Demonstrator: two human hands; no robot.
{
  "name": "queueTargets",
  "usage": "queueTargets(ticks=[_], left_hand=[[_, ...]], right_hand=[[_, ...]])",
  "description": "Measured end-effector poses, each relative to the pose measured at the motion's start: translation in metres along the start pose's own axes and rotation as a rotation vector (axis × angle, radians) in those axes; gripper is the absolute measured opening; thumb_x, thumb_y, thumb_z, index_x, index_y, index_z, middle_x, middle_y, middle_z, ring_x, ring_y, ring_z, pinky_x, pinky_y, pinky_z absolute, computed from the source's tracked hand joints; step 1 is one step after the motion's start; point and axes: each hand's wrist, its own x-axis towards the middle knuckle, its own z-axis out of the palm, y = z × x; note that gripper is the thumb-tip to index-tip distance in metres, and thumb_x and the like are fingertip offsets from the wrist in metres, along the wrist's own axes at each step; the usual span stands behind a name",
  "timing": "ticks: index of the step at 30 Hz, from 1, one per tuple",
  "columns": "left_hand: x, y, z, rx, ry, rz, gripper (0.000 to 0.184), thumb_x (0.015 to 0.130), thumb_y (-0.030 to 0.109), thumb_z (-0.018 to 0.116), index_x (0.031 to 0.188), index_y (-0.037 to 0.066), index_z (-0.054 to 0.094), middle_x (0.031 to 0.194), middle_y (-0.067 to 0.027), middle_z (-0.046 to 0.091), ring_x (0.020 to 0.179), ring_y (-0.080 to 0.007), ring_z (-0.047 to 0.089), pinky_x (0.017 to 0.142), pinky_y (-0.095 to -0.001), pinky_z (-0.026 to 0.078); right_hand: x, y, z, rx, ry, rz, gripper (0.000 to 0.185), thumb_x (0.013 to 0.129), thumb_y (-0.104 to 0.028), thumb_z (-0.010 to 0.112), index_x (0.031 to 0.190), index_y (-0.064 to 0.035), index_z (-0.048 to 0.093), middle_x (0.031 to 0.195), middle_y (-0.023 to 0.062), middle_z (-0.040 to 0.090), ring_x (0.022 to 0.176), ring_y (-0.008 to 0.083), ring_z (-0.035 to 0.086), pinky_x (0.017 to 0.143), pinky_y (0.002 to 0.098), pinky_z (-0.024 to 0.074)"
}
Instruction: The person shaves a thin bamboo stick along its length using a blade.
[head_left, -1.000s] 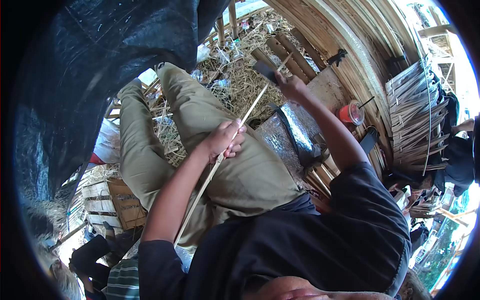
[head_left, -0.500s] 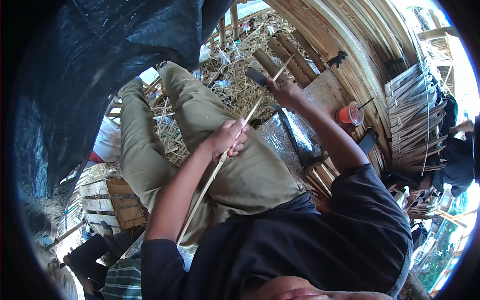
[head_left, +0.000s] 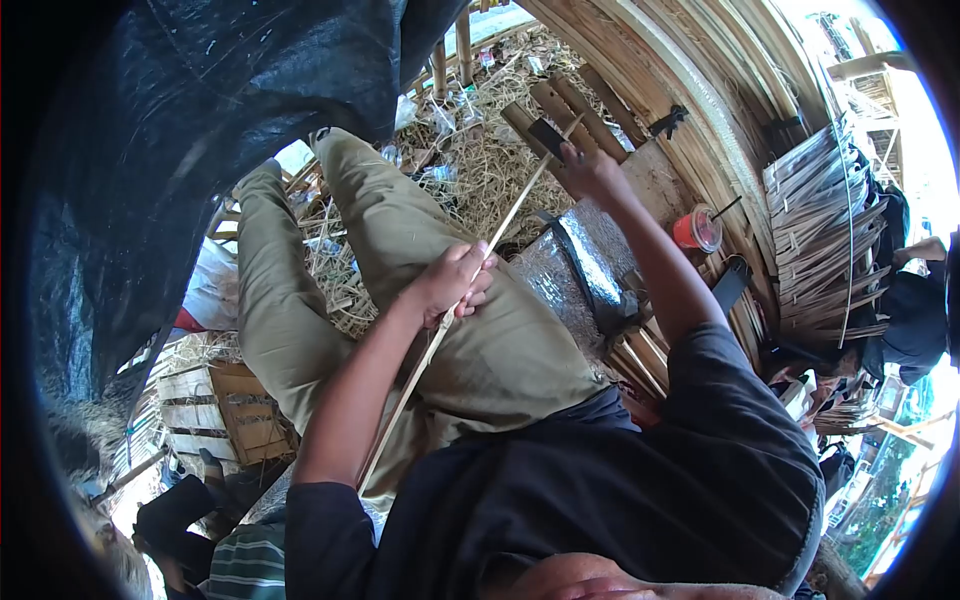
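A long, thin bamboo strip [head_left: 520,203] runs diagonally over my right thigh, from beside my left upper arm up to the far slats. Around its middle, near a knobby joint, my left hand [head_left: 458,285] is closed, resting on the trouser leg. My right hand [head_left: 598,178] is closed near the strip's far end. From it a dark, broad, flat blade [head_left: 546,137], like a knife's, juts out and lies against the strip. The knife's handle is hidden inside my fingers.
Shavings [head_left: 470,150] and litter cover the ground ahead. A cup of red drink with a straw [head_left: 698,230] stands at the right by stacked bamboo slats [head_left: 700,90]. Black plastic sheeting [head_left: 230,110] hangs at the left, above a wooden crate [head_left: 225,410]. Other people sit at both sides.
My right hand and the knife have moved outward along the strip, up and slightly right, toward its far tip. The left hand keeps its grip in nearly the same place.
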Motion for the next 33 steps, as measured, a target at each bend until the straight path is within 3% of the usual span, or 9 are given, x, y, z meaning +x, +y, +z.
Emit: queueTargets(ticks=[5,14,16,21,24,25,28,31,33], left_hand=[[0.001,-0.003,-0.002,0.044,0.016,0.010,0.035,0.108,0.042,0.034,0.091,0.013,0.041,0.053,0.0056,0.035,0.037,-0.0043,0.032,0.033,-0.0211,0.030],[0.000,-0.004,0.004,0.029,0.014,0.012,0.036,0.108,0.042,0.035,0.089,0.012,0.041,0.053,0.0057,0.035,0.037,-0.0032,0.032,0.032,-0.0199,0.030],[0.001,-0.002,0.002,0.021,0.008,0.014,0.036,0.108,0.042,0.035,0.089,0.012,0.041,0.053,0.0058,0.035,0.037,-0.0029,0.032,0.031,-0.0197,0.030],[0.000,0.002,0.007,0.041,0.028,0.014,0.035,0.108,0.040,0.035,0.089,0.012,0.041,0.053,0.0059,0.035,0.037,-0.0027,0.031,0.031,-0.0197,0.029],[-0.003,0.003,0.006,0.036,0.013,0.013,0.035,0.108,0.040,0.034,0.089,0.011,0.041,0.053,0.0058,0.035,0.037,-0.0028,0.032,0.031,-0.0196,0.030],[-0.005,0.002,0.006,0.037,0.014,0.006,0.035,0.109,0.040,0.034,0.089,0.011,0.041,0.053,0.0058,0.035,0.038,-0.0029,0.032,0.032,-0.0195,0.030],[-0.009,0.000,0.009,0.104,0.044,0.021,0.035,0.108,0.039,0.034,0.090,0.010,0.042,0.053,0.0055,0.034,0.038,-0.0033,0.033,0.032,-0.0194,0.031],[-0.008,0.001,0.007,0.098,0.036,0.029,0.036,0.108,0.039,0.035,0.089,0.010,0.044,0.053,0.0054,0.036,0.038,-0.0044,0.034,0.032,-0.0211,0.032],[-0.007,-0.003,0.007,0.041,0.016,0.020,0.036,0.108,0.039,0.036,0.089,0.010,0.045,0.054,0.0055,0.037,0.038,-0.0047,0.034,0.033,-0.0218,0.032]], right_hand=[[0.017,0.010,-0.006,0.023,-0.228,0.228,0.082,0.095,-0.070,0.042,0.087,0.0060,0.071,0.079,0.0216,0.069,0.071,0.0293,0.071,0.060,0.0407,0.0572],[0.012,0.007,-0.004,-0.007,-0.179,0.042,0.080,0.097,-0.071,0.039,0.092,0.0034,0.069,0.075,0.0163,0.066,0.063,0.0269,0.067,0.056,0.0413,0.0555],[-0.008,-0.015,-0.007,0.082,-0.261,0.187,0.080,0.097,-0.071,0.040,0.095,0.0033,0.069,0.075,0.0159,0.066,0.062,0.0273,0.067,0.056,0.0420,0.0555],[0.002,-0.009,-0.017,0.076,-0.242,0.130,0.082,0.096,-0.069,0.043,0.081,0.0060,0.070,0.081,0.0233,0.071,0.079,0.0343,0.072,0.074,0.0441,0.0567],[0.007,0.008,0.006,0.064,0.024,-0.042,0.082,0.096,-0.070,0.041,0.080,0.0059,0.070,0.075,0.0246,0.069,0.073,0.0367,0.073,0.064,0.0464,0.0583],[0.003,0.012,0.015,0.008,0.123,-0.074,0.082,0.096,-0.068,0.043,0.081,0.0083,0.069,0.078,0.0276,0.069,0.082,0.0417,0.072,0.078,0.0484,0.0565],[0.002,0.011,-0.003,0.063,-0.156,0.102,0.082,0.096,-0.067,0.044,0.081,0.0096,0.068,0.079,0.0287,0.069,0.083,0.0411,0.072,0.077,0.0482,0.0563],[-0.001,0.022,0.007,0.020,-0.002,-0.085,0.081,0.097,-0.069,0.043,0.075,0.0055,0.067,0.070,0.0201,0.067,0.062,0.0309,0.069,0.057,0.0451,0.0559],[-0.014,0.016,-0.001,0.101,-0.239,0.121,0.077,0.097,-0.068,0.043,0.089,0.0040,0.070,0.079,0.0204,0.070,0.076,0.0333,0.071,0.067,0.0439,0.0565]])
